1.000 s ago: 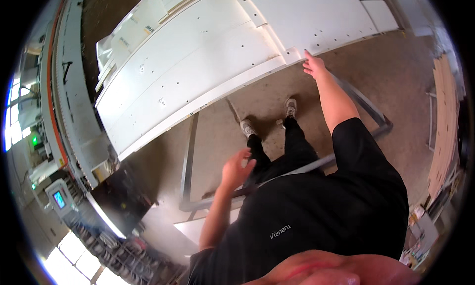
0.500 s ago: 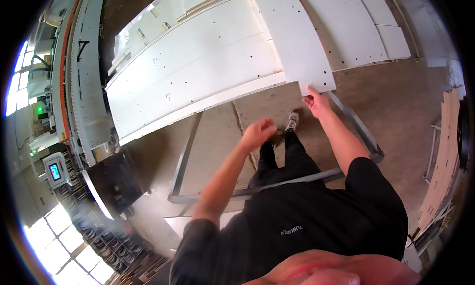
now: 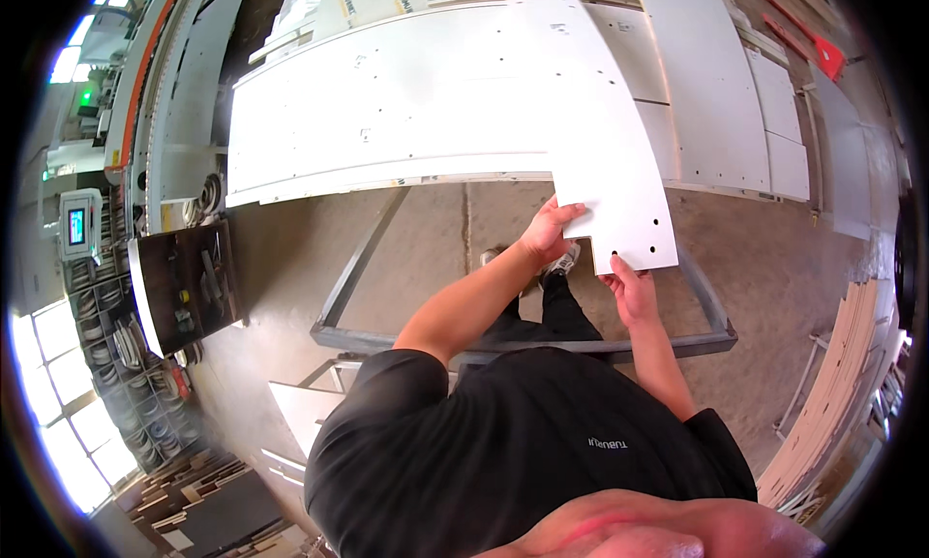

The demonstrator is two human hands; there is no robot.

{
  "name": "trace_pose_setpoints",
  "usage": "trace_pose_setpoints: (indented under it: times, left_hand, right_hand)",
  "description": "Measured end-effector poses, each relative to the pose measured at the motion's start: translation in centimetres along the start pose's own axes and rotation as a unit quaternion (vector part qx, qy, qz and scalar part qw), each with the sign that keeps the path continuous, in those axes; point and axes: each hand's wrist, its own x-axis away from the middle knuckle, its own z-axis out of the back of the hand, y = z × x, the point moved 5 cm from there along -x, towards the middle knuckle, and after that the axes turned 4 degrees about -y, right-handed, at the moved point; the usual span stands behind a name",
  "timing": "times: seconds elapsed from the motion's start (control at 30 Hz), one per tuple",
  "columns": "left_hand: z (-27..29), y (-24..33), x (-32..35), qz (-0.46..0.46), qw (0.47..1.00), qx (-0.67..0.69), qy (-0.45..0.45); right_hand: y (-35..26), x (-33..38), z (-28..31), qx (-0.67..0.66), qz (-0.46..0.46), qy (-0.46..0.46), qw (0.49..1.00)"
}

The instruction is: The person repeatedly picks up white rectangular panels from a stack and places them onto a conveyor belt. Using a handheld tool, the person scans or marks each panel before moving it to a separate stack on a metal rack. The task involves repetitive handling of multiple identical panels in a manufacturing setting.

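Observation:
A long white panel (image 3: 612,161) with drilled dark holes and a notch at its near left corner juts out toward me past the stack. My left hand (image 3: 550,231) grips its left edge just above the notch, thumb on top. At the near end, my right hand (image 3: 631,289) pinches the edge, with the thumb on the upper face and fingers underneath. The panel's far part lies over a wide white panel (image 3: 435,93) on the stack. What the fingers press on from below is hidden.
Below the panels, a grey metal frame (image 3: 542,347) surrounds my legs. More white panels (image 3: 711,93) lie to the right. A dark-topped cart (image 3: 189,292) and a long machine (image 3: 155,74) stand at left. Stacked boards (image 3: 823,393) lean at far right; a red tool (image 3: 827,55) is behind.
The notched panel has been drawn toward me, and its near end now sits closer to my body. My left hand, free before, has moved right and taken hold of its edge.

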Motion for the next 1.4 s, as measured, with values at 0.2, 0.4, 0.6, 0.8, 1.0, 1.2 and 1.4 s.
trace_pose_setpoints:
  times: [0.2,0.4,0.6,0.8,1.0,1.2,1.4]
  left_hand:
    - [4.6,3.1,5.3,-0.072,0.991,0.026,0.110]
    - [10.2,8.4,6.6,-0.176,0.947,0.091,0.251]
    - [25.4,18.4,3.9,-0.297,0.891,0.127,0.319]
    - [28.8,30.1,0.2,-0.241,0.921,0.063,0.298]
    - [29.1,21.2,0.9,-0.030,0.863,-0.261,0.431]
    - [20.3,2.2,3.3,0.086,0.929,-0.198,0.300]
    - [17.2,-3.5,3.4,0.274,0.819,-0.471,0.181]
  right_hand:
    - [1.1,-4.9,-4.4,0.076,-0.059,-0.104,0.990]
    - [1.5,-12.1,-12.1,0.231,-0.048,-0.202,0.950]
    - [0.3,-13.6,-13.4,0.272,-0.032,-0.200,0.941]
    - [-0.7,-17.8,-0.9,0.302,-0.049,-0.055,0.951]
    - [-5.6,-24.3,14.7,0.231,-0.018,0.167,0.958]
    - [-8.0,-30.9,28.2,0.021,-0.039,0.382,0.923]
    - [-6.1,-33.5,30.3,-0.093,-0.003,0.326,0.941]
